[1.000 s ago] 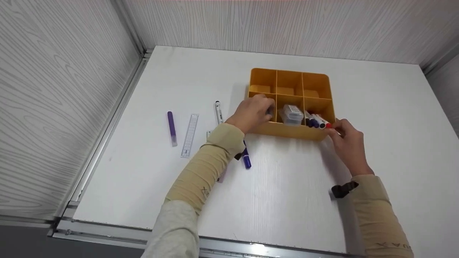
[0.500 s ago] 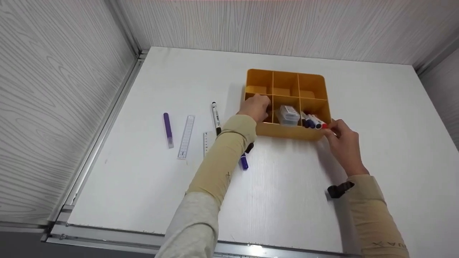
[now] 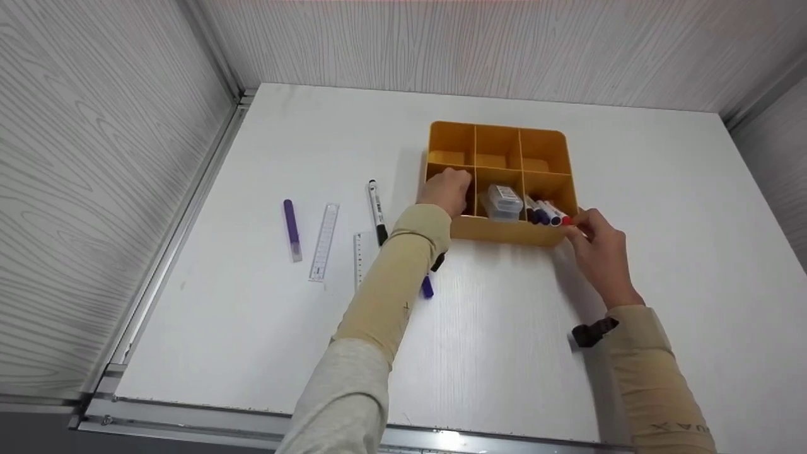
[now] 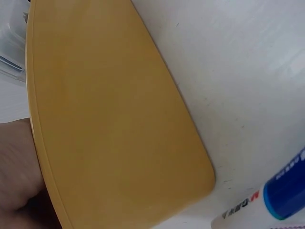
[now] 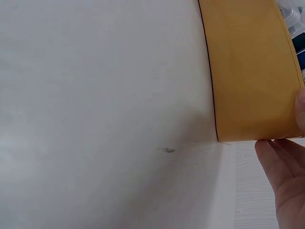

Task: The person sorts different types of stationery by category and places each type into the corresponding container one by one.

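Note:
A yellow six-compartment organizer box [image 3: 504,232] stands on the white table. My left hand [image 3: 446,191] reaches down into its front-left compartment; the fingers are hidden there, and I cannot tell what they hold. In the left wrist view, part of that hand [image 4: 19,162] shows behind the box's front wall [image 4: 109,119]. With thumb and fingers, my right hand [image 3: 599,252] pinches the box's front-right corner, as the right wrist view also shows. Clear plastic cases [image 3: 504,202] fill the front-middle compartment. Several markers [image 3: 547,213] lean in the front-right one.
Left of the box lie a purple pen [image 3: 291,228], a clear ruler [image 3: 324,243], a second ruler [image 3: 358,258] and a white marker with black ends [image 3: 376,211]. A blue-purple marker [image 3: 427,287] is partly covered by my left forearm. Panels wall the table's back and sides.
My left hand has sunk further into the front-left compartment, and its forearm has swung right. My right hand keeps its grip on the corner. The whole head view has shifted slightly.

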A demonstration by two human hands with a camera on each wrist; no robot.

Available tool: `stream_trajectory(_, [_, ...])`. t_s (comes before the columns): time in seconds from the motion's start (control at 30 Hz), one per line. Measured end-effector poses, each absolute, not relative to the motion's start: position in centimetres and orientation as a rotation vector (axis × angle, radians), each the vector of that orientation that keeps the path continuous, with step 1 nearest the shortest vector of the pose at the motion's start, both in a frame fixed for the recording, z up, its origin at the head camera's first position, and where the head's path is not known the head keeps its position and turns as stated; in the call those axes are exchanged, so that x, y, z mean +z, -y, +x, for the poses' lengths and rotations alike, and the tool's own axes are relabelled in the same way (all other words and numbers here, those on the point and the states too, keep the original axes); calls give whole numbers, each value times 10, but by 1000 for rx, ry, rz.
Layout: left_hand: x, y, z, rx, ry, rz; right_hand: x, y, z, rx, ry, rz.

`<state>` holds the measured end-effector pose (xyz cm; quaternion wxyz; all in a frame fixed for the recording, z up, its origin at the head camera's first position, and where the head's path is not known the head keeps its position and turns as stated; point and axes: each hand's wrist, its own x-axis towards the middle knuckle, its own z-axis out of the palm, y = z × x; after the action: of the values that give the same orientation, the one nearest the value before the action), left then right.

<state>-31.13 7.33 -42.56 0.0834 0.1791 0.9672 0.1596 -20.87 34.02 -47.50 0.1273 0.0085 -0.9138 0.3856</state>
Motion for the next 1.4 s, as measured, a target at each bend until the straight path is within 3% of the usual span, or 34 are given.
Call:
stream_trajectory(0.63, [-429, -75, -308, 363, -2983, 410, -477, -335, -212, 1084, 2610, 82])
stream_trajectory(0.93, [-422, -62, -305, 405, -2941, 566, -476, -332, -211, 1105, 2650, 32])
stream_trajectory(1.4, [-378, -36, -289, 530, -2953, 774, -475, -340, -209, 1118, 2646, 28])
